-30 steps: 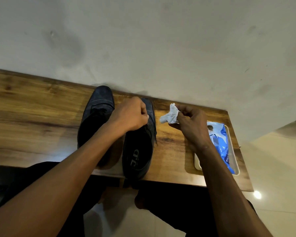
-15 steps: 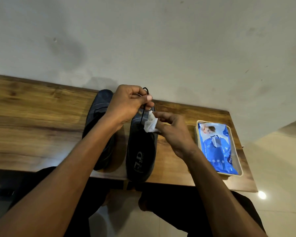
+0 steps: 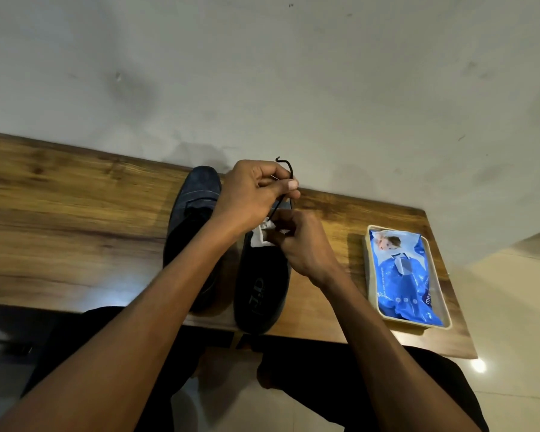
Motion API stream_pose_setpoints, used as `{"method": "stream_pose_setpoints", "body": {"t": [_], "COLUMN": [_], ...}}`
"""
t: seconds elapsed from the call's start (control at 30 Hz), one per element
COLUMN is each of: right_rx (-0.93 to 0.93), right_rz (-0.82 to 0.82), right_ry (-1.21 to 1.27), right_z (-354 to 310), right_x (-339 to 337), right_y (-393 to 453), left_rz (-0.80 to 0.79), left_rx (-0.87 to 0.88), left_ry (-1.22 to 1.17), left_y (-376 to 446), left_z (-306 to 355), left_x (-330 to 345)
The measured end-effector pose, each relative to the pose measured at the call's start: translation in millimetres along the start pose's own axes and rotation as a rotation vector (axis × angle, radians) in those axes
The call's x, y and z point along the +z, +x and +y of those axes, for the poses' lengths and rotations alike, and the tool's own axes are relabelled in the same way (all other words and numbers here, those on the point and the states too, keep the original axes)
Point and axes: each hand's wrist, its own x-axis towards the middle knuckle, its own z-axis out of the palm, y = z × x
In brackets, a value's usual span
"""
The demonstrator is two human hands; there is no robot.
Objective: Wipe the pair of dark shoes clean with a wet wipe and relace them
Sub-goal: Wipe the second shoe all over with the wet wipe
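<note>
head view: blue wet-wipe pack [image 3: 402, 275] inside cream tray [image 3: 446, 322] on wooden table [image 3: 75, 229]

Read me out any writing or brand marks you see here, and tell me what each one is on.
"J.D": on the insole of the right shoe, which stands on the wooden table.
"me": cut-off white letters on the blue wet wipe pack in the tray; the rest is hidden.
A vertical line of small white print on the pack's left edge: too small to read.
Left shoe: no visible text.
</note>
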Motion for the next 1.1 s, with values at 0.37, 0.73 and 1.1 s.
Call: {"method": "stream_pose_setpoints", "body": {"t": [0.37, 0.73, 1.1], "right_rx": [0.044, -0.108, -0.293], "right_rz": [0.148, 0.329, 0.399], "right_ry": [0.348, 0.531, 0.64], "right_z": [-13, -58, -94], "right_x": [1, -24, -41], "right_y": [-2, 10, 5], "left_rz": [-0.24, -0.242, -0.102], "left_rx": [-0.213, -0.113, 0.045], "left_ry": [0.409, 0.57, 0.515], "left_y": [-13, -21, -18], "left_z": [-19, -27, -25], "left_x": [-45, -37, -31]}}
